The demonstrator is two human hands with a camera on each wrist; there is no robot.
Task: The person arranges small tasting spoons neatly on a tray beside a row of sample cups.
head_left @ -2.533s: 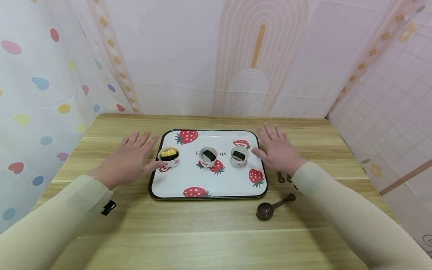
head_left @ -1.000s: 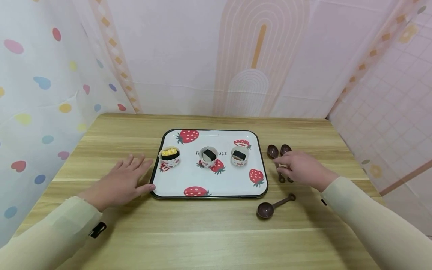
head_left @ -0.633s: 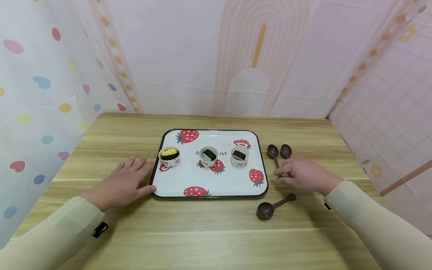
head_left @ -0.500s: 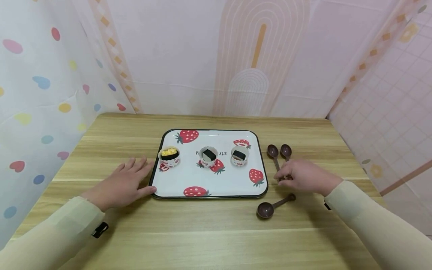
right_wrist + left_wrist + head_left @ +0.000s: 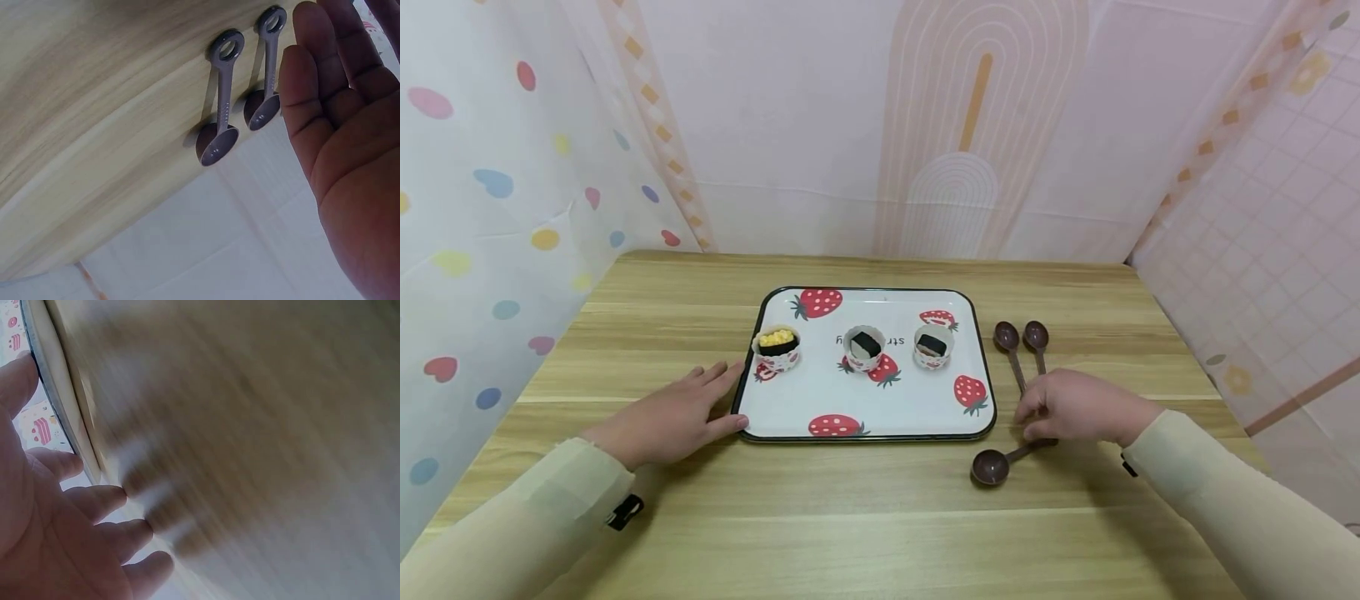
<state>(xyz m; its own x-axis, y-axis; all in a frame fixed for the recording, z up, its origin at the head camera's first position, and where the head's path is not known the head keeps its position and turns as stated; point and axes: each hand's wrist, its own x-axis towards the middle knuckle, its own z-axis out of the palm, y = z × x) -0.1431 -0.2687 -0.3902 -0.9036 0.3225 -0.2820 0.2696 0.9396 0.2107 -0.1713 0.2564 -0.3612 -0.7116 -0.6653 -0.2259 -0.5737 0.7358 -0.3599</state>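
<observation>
My left hand (image 5: 673, 417) lies by the left edge of the strawberry-print tray (image 5: 910, 408), thumb at its rim; in the left wrist view the fingers (image 5: 103, 501) are spread and hold nothing. To the tray's right, my right hand (image 5: 1086, 406) hovers with bent fingers at the handle end of the nearest brown measuring spoon (image 5: 990, 467), partly covering it. Two more measuring spoons, one left (image 5: 1006, 336) and one right (image 5: 1036, 335), lie beyond it with handle ends hidden. In the right wrist view that hand (image 5: 350, 169) shows no spoon in its grasp.
On the tray stand three printed paper cups: the left cup (image 5: 778, 363) holds a corn-topped sushi piece (image 5: 777, 340), the middle cup (image 5: 854, 360) and right cup (image 5: 945, 354) hold dark-banded pieces. Patterned curtains (image 5: 790, 125) surround the wooden table (image 5: 820, 533).
My right hand has left the tray's right edge, passed over the two far spoons and come nearer, to the near spoon's handle. My left hand has drawn back slightly along the tray's left edge.
</observation>
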